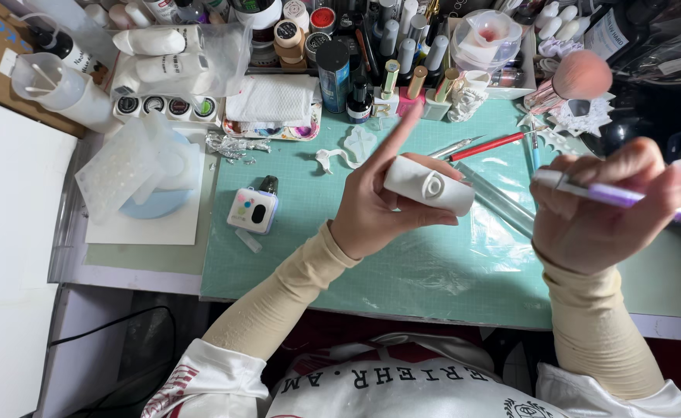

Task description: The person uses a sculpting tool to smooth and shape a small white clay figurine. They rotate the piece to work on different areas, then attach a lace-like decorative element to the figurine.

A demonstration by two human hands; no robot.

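My left hand (371, 203) is raised over the green cutting mat (317, 255) and grips a small white cylinder-shaped piece (427, 186) with a round relief on its side; the index finger points up and away. To the right, my right hand (600, 207) is closed around a thin purple and white tool (611, 193) that lies across the fingers and sticks out to the right. The two hands are apart, with a clear plastic sheet (495, 224) on the mat below them.
Bottles, jars and pens crowd the back edge. A fluffy pink brush (580, 76), a red pencil (489, 145), a small white device with coloured dots (253, 209), white moulds (135, 166) on a white board and white cast pieces (348, 151) lie around the mat.
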